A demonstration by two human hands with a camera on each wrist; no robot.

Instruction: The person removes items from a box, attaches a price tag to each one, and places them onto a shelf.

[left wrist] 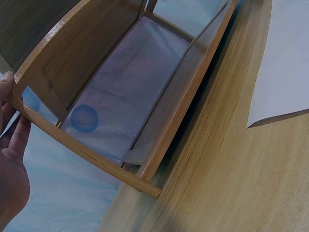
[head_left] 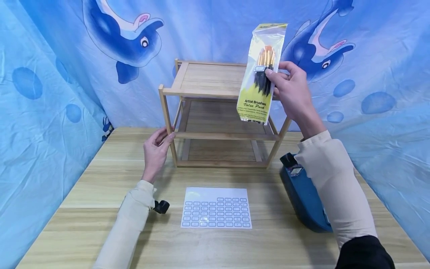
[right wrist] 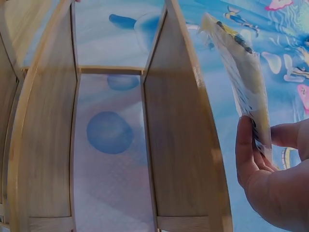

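Observation:
A clear and yellow packet of artist brushes [head_left: 256, 91] is pinched upright between the thumb and fingers of my right hand [head_left: 295, 93], in front of the right part of the wooden shelf's top board [head_left: 211, 76]. A small white label sits on the packet's face. In the right wrist view the packet [right wrist: 246, 77] shows edge-on in my right hand [right wrist: 275, 179]. My left hand [head_left: 157, 151] grips the shelf's front left post at middle-board height; in the left wrist view my left hand [left wrist: 12, 164] shows at the frame's edge.
A white sheet of outlined labels [head_left: 216, 213] lies on the table [head_left: 100, 213] before the three-board shelf. Under my right forearm is a blue container [head_left: 304, 198] with a small item in it. Blue dolphin-print curtains [head_left: 208, 30] hang behind and beside the table.

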